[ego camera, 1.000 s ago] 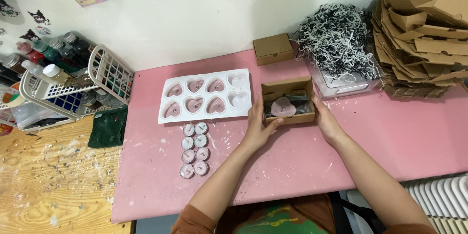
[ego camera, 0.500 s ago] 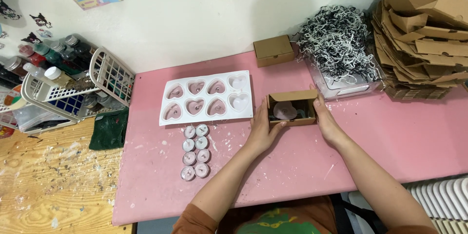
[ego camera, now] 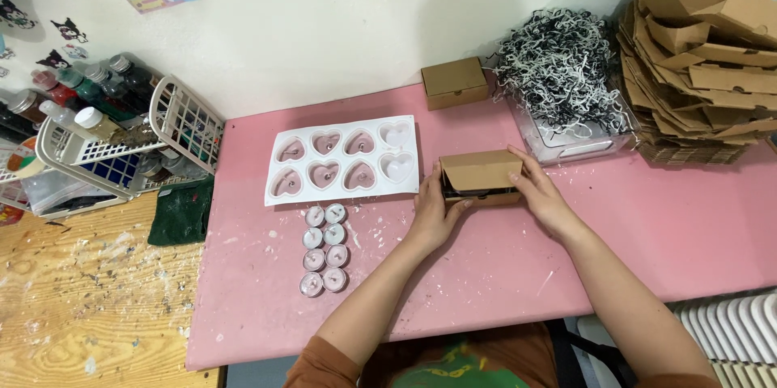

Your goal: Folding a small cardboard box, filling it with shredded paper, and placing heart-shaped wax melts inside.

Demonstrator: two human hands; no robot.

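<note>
Two hands: we had both on one small cardboard box [ego camera: 482,176] at the middle of the pink counter [ego camera: 647,234].
Left hand [ego camera: 435,212]: we pressed it against the box's left end, fingers [ego camera: 450,204] curled under the near edge, grasping the box.
Right hand [ego camera: 541,194]: we laid it over the box's right end, fingers [ego camera: 518,181] wrapped on the front face, also grasping the box.
Box state: lid lowered nearly flat; we saw a dark gap at the left front; contents not readable.
Box position: just right of the white heart mould [ego camera: 344,160], near the clear tub of shredded paper [ego camera: 558,72].
Mould: eight heart cavities; six held pink fill, the two at the right looked white.
Tealights [ego camera: 324,248]: eight small pink rounds in two columns, below the mould, left of our left hand and apart from it.
Second closed box [ego camera: 455,82]: at the wall, behind the held one.
Flat cartons [ego camera: 704,48]: stacked at far right.
White basket of bottles [ego camera: 121,141]: far left.
</note>
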